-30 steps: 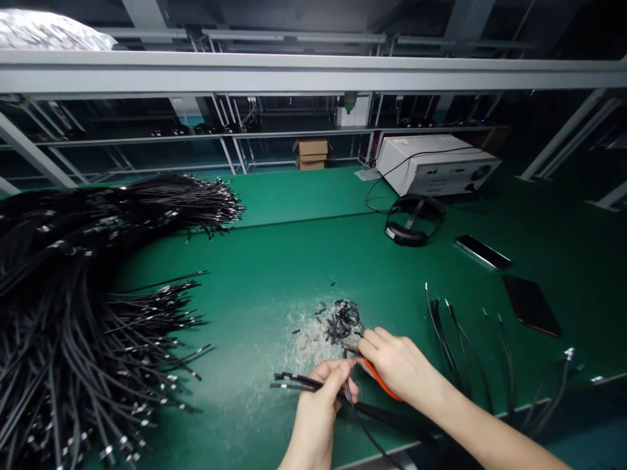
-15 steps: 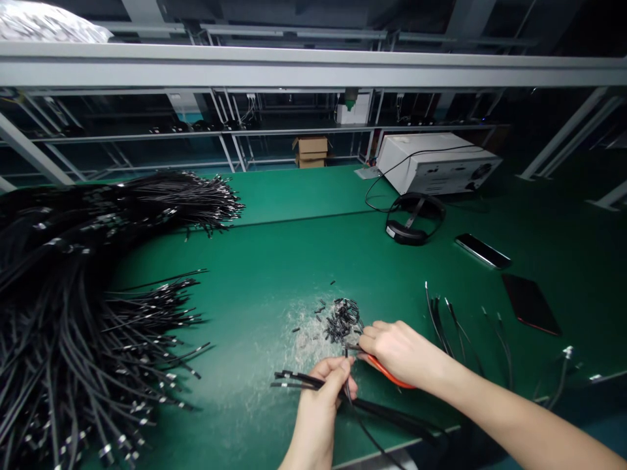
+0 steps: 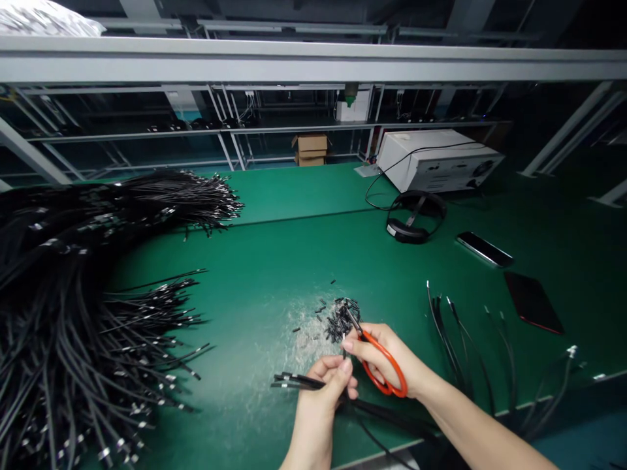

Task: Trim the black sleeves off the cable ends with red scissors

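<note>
Partly curled right fingers around scissors

At the far side of your green tabletop, to the right, sits a white boxy unit, with a thin black cable crossing its top and curving down beside it; a black headset lies just in front; nearer you, a phone lies flat near a thin dark slab. A pale metal beam spans your view, a silvery bag showing above its left end; beyond the tabletop you see a white box on a long shelf and, lower down, cardboard boxes.
</note>
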Available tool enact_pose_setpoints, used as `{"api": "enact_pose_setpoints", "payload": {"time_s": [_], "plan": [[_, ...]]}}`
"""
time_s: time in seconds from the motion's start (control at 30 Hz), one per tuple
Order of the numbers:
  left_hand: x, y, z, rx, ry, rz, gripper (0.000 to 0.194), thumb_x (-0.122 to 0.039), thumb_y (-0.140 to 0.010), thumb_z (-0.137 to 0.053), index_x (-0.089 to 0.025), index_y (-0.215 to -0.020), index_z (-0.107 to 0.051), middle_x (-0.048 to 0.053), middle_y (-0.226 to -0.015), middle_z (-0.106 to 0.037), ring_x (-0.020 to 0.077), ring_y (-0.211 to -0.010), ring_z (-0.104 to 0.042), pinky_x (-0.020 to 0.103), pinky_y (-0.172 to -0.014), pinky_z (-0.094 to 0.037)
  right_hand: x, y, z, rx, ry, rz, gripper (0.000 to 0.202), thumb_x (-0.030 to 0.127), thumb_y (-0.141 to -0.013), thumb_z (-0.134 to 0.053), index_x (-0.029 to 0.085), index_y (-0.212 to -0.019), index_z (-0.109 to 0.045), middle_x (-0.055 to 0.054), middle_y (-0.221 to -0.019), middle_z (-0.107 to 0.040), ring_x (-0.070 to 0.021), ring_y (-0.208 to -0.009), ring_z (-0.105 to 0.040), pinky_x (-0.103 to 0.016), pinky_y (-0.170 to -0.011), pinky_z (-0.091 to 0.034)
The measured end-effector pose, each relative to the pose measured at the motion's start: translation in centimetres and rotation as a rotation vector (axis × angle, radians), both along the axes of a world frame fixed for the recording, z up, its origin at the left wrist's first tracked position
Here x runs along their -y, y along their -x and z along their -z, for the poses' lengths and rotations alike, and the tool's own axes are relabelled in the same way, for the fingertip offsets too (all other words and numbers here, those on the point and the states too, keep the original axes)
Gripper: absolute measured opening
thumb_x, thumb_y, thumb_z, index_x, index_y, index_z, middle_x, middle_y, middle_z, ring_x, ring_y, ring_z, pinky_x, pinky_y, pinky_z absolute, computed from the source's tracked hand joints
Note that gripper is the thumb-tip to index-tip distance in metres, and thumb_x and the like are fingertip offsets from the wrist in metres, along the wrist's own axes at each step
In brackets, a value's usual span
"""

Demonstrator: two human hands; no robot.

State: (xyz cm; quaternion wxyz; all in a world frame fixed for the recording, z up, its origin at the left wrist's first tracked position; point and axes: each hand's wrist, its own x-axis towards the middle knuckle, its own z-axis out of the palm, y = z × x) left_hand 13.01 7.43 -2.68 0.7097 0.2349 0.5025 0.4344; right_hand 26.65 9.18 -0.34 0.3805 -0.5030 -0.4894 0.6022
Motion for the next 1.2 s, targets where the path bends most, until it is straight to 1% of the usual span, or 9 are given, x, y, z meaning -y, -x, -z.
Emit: {"api": "enact_pose_setpoints", "payload": {"time_s": [0.1,0.3,0.43,0.53,0.7,0.77,0.87,1.03,1.2], "plan": [[0.2,0.0,-0.4,-0.026,0.009,-0.011,0.026,-0.035,-0.058,-0.078,-0.014,-0.067,-0.065,0.001,-0.057,-0.066,0.0081,-0.042,-0.054,0.018,-0.045,-0.038,0.2,-0.4,-0.6,0.032,-0.061,-0.016,0.030,0.045,-0.078,-0.058,0.015,-0.077,-0.057,0.008,-0.046,-0.041,-0.0038,-0.031,-0.034,-0.015,-0.030,-0.024],[0.4,0.2,-1.6,-0.023,-0.014,0.031,0.023,-0.034,-0.062,-0.075,-0.014,-0.068,-0.067,0.001,-0.055,-0.064,0.0101,-0.046,-0.056,0.020,-0.050,-0.041,0.1,-1.1,-1.9,0.107,-0.089,-0.026,0.025,0.040,-0.076,-0.061,0.015,-0.075,-0.059,0.006,-0.049,-0.045,-0.0031,-0.033,-0.034,-0.014,-0.030,-0.024],[0.7,0.3,-2.4,-0.019,-0.080,0.106,0.020,-0.033,-0.070,-0.069,-0.013,-0.074,-0.069,0.003,-0.060,-0.065,0.0103,-0.051,-0.055,0.021,-0.054,-0.040,-0.1,-1.1,-1.8,-0.010,-0.042,-0.069,0.024,0.039,-0.076,-0.061,0.015,-0.074,-0.056,0.008,-0.044,-0.042,-0.0036,-0.030,-0.033,-0.014,-0.029,-0.024],[0.8,0.4,-2.7,0.034,-0.121,0.124,0.020,-0.033,-0.075,-0.064,-0.013,-0.077,-0.069,0.003,-0.061,-0.064,0.0098,-0.052,-0.053,0.021,-0.056,-0.039,-0.2,-1.0,-1.5,-0.155,0.057,-0.071,0.024,0.038,-0.077,-0.058,0.015,-0.074,-0.055,0.006,-0.051,-0.048,-0.0024,-0.030,-0.034,-0.014,-0.028,-0.023],[0.5,0.3,-2.4,0.072,-0.090,0.132,0.024,-0.035,-0.069,-0.070,-0.012,-0.075,-0.070,0.003,-0.057,-0.063,0.0103,-0.048,-0.053,0.020,-0.051,-0.038,0.1,-0.8,-1.6,-0.225,0.101,0.051,0.031,0.042,-0.079,-0.055,0.014,-0.091,-0.058,0.005,-0.061,-0.051,-0.0009,-0.030,-0.034,-0.013,-0.028,-0.023],[0.4,0.2,-2.1,0.069,-0.087,0.127,0.025,-0.037,-0.066,-0.071,-0.012,-0.073,-0.070,0.003,-0.056,-0.063,0.0102,-0.047,-0.053,0.020,-0.050,-0.038,0.3,-0.7,-1.8,-0.186,0.065,0.027,0.035,0.045,-0.077,-0.057,0.015,-0.095,-0.057,0.004,-0.061,-0.054,-0.0017,-0.030,-0.035,-0.014,-0.028,-0.023],[0.4,-0.1,-1.9,0.039,-0.100,0.101,0.026,-0.038,-0.065,-0.072,-0.013,-0.072,-0.069,0.002,-0.055,-0.063,0.0093,-0.044,-0.053,0.020,-0.048,-0.038,0.3,-0.6,-2.0,-0.080,-0.017,-0.011,0.032,0.046,-0.075,-0.060,0.015,-0.083,-0.056,0.002,-0.061,-0.057,-0.0030,-0.032,-0.036,-0.016,-0.029,-0.024],[0.3,-0.3,-1.5,-0.054,-0.087,-0.024,0.028,-0.034,-0.055,-0.079,-0.016,-0.072,-0.066,-0.003,-0.055,-0.062,0.0097,-0.041,-0.057,0.020,-0.045,-0.041,0.3,-0.6,-1.8,0.137,-0.174,0.066,0.026,0.041,-0.078,-0.060,0.016,-0.074,-0.057,0.003,-0.060,-0.053,-0.0069,-0.047,-0.043,-0.018,-0.044,-0.035],[0.5,-0.1,-1.5,-0.104,-0.063,-0.018,0.025,-0.034,-0.059,-0.077,-0.014,-0.068,-0.066,0.002,-0.055,-0.067,0.0134,-0.046,-0.062,0.020,-0.049,-0.044,0.3,-1.3,-2.0,0.214,-0.208,-0.044,0.023,0.038,-0.080,-0.057,0.015,-0.080,-0.060,0.003,-0.060,-0.050,-0.0078,-0.050,-0.040,-0.019,-0.046,-0.032]]}}
